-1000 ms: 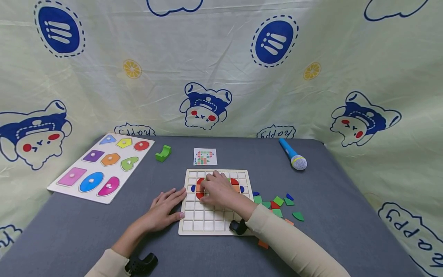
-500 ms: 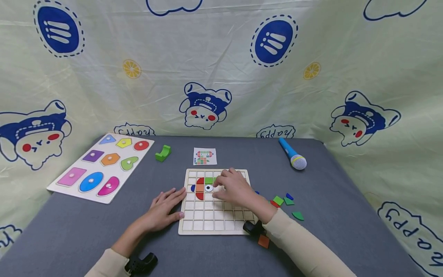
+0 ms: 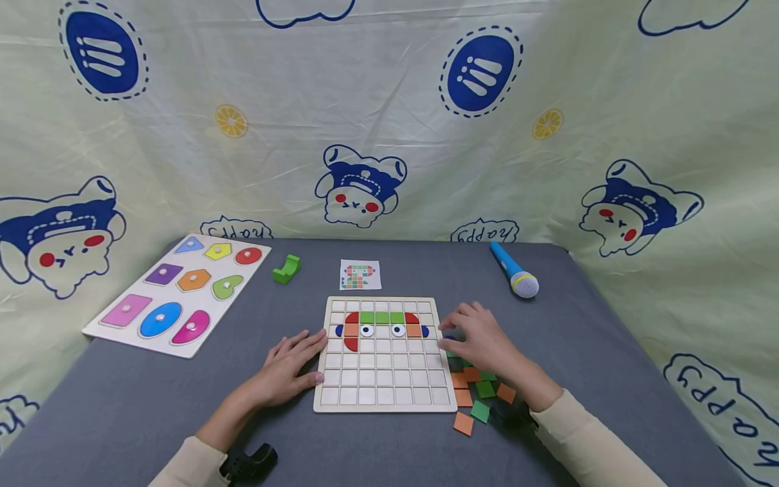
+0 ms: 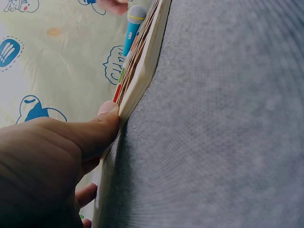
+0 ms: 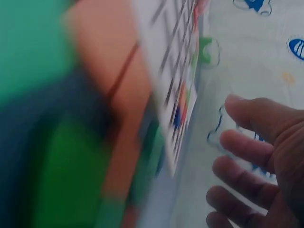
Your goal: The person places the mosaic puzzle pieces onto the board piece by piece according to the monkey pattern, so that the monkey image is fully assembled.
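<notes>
A wooden grid board [image 3: 386,396] lies on the table, with red, green, orange and blue pieces and two eye tiles [image 3: 366,331] set in its upper rows. My left hand [image 3: 291,370] rests at its left edge, fingers extended. In the left wrist view the thumb [image 4: 102,128] presses against the board's side. My right hand [image 3: 487,341] hovers off the board's right edge, over a scatter of loose coloured tiles [image 3: 485,389]. Its fingers are spread and loosely bent, with nothing between them in the right wrist view. Some tiles are hidden beneath this hand.
A small pattern card [image 3: 360,275] lies behind the board, with a green curved block [image 3: 287,269] to its left. A white shape puzzle board [image 3: 203,270] lies at the left. At the back right is a blue toy microphone [image 3: 516,272]. A printed curtain [image 3: 389,122] hangs behind the table.
My right hand has moved right, from the board's upper rows to beside its right edge, uncovering the green row and the eye tiles. The left hand stays in place.
</notes>
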Demonstrator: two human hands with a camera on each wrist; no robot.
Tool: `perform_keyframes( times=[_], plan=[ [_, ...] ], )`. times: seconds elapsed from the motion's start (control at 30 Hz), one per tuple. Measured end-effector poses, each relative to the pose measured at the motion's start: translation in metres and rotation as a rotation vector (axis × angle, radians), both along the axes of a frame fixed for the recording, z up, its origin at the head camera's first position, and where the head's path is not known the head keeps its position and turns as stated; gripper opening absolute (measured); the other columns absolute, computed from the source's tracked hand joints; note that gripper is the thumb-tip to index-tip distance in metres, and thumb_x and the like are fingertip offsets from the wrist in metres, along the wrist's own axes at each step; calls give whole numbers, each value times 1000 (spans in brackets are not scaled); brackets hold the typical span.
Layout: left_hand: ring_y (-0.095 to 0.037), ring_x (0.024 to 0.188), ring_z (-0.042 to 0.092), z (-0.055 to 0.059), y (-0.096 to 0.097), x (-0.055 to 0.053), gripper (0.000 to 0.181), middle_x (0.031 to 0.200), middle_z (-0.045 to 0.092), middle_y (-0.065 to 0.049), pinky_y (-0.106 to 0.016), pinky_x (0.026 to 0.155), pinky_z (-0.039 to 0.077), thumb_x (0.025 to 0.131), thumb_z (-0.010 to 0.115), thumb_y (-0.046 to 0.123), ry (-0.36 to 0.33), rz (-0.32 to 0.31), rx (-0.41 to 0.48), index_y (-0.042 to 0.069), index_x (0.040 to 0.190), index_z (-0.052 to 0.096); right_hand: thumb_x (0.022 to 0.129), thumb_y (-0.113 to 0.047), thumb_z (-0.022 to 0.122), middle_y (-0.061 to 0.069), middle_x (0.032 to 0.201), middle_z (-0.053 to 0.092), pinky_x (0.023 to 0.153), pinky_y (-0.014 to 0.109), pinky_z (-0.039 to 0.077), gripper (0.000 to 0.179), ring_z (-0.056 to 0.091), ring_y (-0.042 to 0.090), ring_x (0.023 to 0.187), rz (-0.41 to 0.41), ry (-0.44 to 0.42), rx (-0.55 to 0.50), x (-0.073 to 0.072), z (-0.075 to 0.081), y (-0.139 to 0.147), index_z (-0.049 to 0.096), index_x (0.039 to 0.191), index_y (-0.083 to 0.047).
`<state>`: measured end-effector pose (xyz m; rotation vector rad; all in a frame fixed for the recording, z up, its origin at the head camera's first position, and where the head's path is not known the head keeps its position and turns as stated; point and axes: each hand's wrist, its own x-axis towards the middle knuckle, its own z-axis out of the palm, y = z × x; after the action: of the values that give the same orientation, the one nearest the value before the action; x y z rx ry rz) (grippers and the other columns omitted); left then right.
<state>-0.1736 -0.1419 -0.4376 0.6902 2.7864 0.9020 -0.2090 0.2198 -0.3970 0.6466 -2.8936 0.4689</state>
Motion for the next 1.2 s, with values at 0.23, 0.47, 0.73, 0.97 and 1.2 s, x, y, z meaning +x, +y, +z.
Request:
perform_keyframes(
  times=[0.23,0.47,0.73,0.97,1.2],
  plan=[
    [-40,144,18,1,0,0,64,155,30,-9,-64,110,7,91,61,28,-6,4,-1,9,146,35,82,-26,73,-1,98,59,79,38,36,22,45,16,93,14,-57,-17,3,-7,48,70,101,-16],
    [-39,144,18,0,-1,0,65,155,30,-8,-64,111,7,91,60,30,-13,7,0,9,147,34,83,-23,71,-2,104,58,82,40,39,26,44,18,99,39,-146,-12,2,-11,79,69,109,-18],
    [-39,144,19,0,0,-1,64,155,31,-8,-65,110,7,91,61,29,-15,6,2,9,146,35,83,-18,70,-1,104,56,77,32,37,34,40,14,94,88,-231,19,-4,-16,98,66,116,-20],
    [-39,144,18,1,1,-1,64,155,30,-8,-65,110,7,91,61,28,-17,4,-7,9,146,35,84,-12,66,-2,106,55,78,32,37,35,39,15,95,75,-274,40,-7,-16,102,66,118,-22],
    [-39,144,18,1,1,-1,65,155,30,-8,-65,110,7,91,61,29,-22,2,-2,9,146,35,84,-9,64,-3,106,55,79,33,37,34,40,15,95,74,-270,43,-10,-18,103,68,114,-24]
  ],
)
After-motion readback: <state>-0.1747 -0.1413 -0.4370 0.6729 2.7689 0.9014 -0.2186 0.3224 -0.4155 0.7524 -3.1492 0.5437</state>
